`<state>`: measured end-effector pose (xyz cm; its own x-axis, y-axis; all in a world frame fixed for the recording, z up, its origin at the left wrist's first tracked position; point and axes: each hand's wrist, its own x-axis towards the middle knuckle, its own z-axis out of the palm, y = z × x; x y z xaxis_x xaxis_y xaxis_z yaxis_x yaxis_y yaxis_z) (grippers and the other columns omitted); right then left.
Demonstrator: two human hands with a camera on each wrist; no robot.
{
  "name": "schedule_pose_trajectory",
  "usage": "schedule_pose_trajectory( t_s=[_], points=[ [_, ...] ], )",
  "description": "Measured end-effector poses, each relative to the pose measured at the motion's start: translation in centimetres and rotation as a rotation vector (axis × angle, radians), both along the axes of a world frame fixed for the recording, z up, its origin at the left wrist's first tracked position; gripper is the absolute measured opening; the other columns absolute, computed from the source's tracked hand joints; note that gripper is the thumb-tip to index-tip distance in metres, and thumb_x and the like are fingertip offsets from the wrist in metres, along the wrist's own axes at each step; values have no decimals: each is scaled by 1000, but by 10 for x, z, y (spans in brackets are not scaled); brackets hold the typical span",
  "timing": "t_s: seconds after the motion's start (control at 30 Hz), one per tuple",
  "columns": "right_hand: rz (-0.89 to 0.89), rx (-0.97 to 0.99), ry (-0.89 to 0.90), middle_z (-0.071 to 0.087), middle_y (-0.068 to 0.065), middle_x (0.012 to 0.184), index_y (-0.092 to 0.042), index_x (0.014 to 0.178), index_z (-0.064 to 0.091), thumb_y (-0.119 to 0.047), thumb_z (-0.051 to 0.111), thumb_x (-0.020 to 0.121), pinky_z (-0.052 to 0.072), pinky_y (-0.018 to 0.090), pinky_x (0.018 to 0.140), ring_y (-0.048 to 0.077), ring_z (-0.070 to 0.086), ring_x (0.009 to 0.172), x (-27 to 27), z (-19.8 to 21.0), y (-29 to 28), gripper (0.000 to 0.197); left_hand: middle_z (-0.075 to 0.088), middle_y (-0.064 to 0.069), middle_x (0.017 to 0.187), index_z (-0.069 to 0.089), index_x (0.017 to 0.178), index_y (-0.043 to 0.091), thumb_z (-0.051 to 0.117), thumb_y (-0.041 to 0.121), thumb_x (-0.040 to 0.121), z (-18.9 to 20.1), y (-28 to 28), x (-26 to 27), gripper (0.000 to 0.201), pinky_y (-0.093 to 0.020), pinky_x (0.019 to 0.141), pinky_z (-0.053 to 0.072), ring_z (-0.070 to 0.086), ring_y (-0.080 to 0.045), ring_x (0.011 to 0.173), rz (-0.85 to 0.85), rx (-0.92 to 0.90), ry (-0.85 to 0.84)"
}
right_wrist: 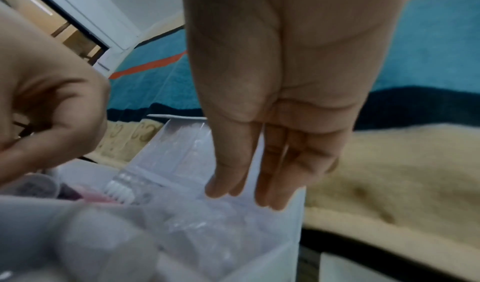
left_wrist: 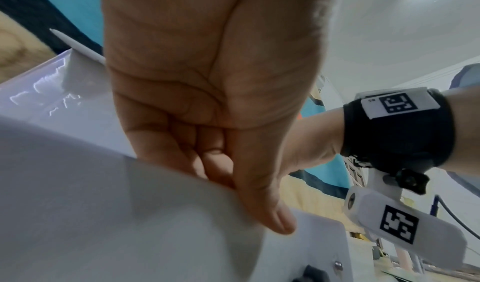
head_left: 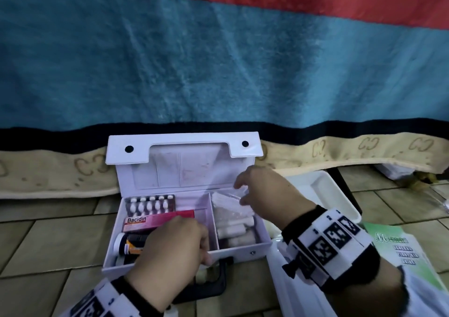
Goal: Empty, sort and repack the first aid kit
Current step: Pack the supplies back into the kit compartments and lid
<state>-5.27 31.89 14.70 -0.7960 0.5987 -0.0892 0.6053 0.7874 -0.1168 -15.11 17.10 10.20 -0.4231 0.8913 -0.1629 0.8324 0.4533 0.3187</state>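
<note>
The white first aid kit [head_left: 243, 246] stands open on the tiled floor, its lid [head_left: 184, 170] upright against the bed. Its left compartment holds a blister pack [head_left: 150, 203], a pink Bacidin box [head_left: 155, 219] and a white-capped bottle [head_left: 127, 242]. The right compartment holds a clear plastic bag [head_left: 224, 202] over white bandage rolls [head_left: 233, 231]. My left hand [head_left: 175, 241] grips the kit's front wall [left_wrist: 103, 214], fingers curled inside, thumb outside. My right hand [head_left: 262, 192] hovers over the right compartment, its straight fingertips [right_wrist: 270, 202] touching the plastic bag [right_wrist: 207, 224].
A white tray [head_left: 323, 195] lies right of the kit, and a green and white leaflet [head_left: 398, 246] is under my right forearm. The blue blanket [head_left: 218, 61] hangs close behind the lid. The kit's black handle [head_left: 213, 282] points toward me.
</note>
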Motion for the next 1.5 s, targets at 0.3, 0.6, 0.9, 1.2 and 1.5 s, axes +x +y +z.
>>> schedule_pose_trajectory(
  t_s=[0.3, 0.6, 0.9, 1.2, 1.5],
  points=[
    [129, -40, -147, 53, 6, 125, -18, 116, 63, 5, 54, 82, 50, 34, 93, 26, 58, 110, -18, -18, -3, 42, 68, 6, 81, 55, 54, 28, 79, 36, 66, 2, 5, -2, 27, -27, 78, 52, 64, -10, 84, 13, -63, -1],
    [86, -185, -124, 59, 4, 122, -23, 114, 64, -2, 48, 88, 46, 25, 86, 22, 58, 109, -15, -21, 6, 37, 68, 6, 82, 69, 69, 28, 80, 34, 66, 5, 4, 0, 12, -26, 79, 52, 64, -11, 85, 24, -80, -9],
    [168, -64, -115, 61, 5, 115, -23, 110, 62, -17, 58, 87, 44, 31, 80, 25, 59, 106, -15, -29, -13, 24, 69, 5, 82, 67, 63, 28, 79, 33, 69, 8, 5, 3, 14, -23, 72, 48, 64, -10, 83, 25, -88, 38],
    [155, -129, -127, 61, 4, 121, -23, 117, 63, -9, 44, 93, 47, 33, 87, 23, 58, 111, -10, -28, -7, 33, 71, 4, 88, 67, 65, 28, 79, 34, 68, 10, 5, 6, 13, -22, 69, 47, 65, -12, 84, 35, -99, 83],
    [-120, -296, 468, 66, -13, 90, -30, 112, 64, -30, 53, 93, 42, 15, 65, 3, 57, 74, 97, 31, -14, 21, 67, 6, 77, 58, 61, 24, 75, 34, 73, 14, 6, 13, 23, -23, 65, 44, 63, -8, 80, 21, -105, 135]
  ],
)
